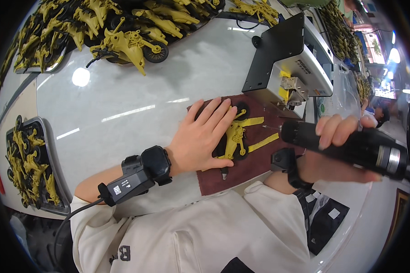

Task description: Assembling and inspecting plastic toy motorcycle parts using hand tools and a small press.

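Observation:
Flat over a yellow toy motorcycle (234,140) lies my left hand (207,132), fingers stretched out and spread, pressing on it. The toy rests on its side on a dark red cloth (205,182), with black wheels and part of its frame showing past my fingers; the rest is hidden under the palm. Two strips of yellow tape (263,143) are stuck to the cloth beside it. My right hand (339,132) is wrapped round a black electric screwdriver (300,134). The tool is held sideways, its thin bit pointing left toward the toy, apart from it.
A white and black screw feeder (300,63) stands just beyond the cloth. Heaps of yellow toy motorcycles (127,45) fill the far left. A metal tray (54,154) of smaller yellow and black parts sits at the left edge. Another person (380,111) is at the far right.

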Motion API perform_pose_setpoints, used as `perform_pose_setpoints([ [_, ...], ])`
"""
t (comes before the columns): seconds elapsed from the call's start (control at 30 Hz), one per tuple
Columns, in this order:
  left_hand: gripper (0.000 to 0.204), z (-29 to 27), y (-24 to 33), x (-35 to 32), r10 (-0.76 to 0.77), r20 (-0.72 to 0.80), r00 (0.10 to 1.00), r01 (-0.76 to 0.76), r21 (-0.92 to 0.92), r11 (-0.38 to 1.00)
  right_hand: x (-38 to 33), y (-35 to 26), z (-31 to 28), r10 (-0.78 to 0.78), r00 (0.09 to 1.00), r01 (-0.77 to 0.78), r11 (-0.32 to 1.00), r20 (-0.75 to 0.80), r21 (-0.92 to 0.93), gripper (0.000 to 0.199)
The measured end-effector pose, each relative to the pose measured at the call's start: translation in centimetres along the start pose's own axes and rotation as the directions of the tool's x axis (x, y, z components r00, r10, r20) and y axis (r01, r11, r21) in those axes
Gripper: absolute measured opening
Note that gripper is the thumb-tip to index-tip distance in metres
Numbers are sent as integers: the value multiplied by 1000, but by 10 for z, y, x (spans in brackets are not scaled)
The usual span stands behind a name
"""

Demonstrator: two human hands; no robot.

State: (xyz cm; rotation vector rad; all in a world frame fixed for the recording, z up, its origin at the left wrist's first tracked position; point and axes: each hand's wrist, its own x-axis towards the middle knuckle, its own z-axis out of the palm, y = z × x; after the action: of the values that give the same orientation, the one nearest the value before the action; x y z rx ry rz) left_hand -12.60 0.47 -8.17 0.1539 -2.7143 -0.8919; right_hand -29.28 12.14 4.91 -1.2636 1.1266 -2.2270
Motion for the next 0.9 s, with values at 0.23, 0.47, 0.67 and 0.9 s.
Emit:
perform_pose_setpoints([
  [0.23,100,0,2,1,15,-14,1000,-15,-34,999,-6,22,14,-33,993,29,999,112,41,101],
  [0.47,98,0,1,1,10,-7,1000,-11,-45,999,-3,50,4,-21,998,20,999,-56,-25,106],
  [0.67,97,0,0,1,-3,-4,1000,3,-27,1000,-2,66,-6,90,992,-92,996,-84,-17,99],
  [0.9,96,0,0,3,3,3,1000,-3,-14,1000,-5,67,-2,83,995,-82,996,62,-22,96],
])
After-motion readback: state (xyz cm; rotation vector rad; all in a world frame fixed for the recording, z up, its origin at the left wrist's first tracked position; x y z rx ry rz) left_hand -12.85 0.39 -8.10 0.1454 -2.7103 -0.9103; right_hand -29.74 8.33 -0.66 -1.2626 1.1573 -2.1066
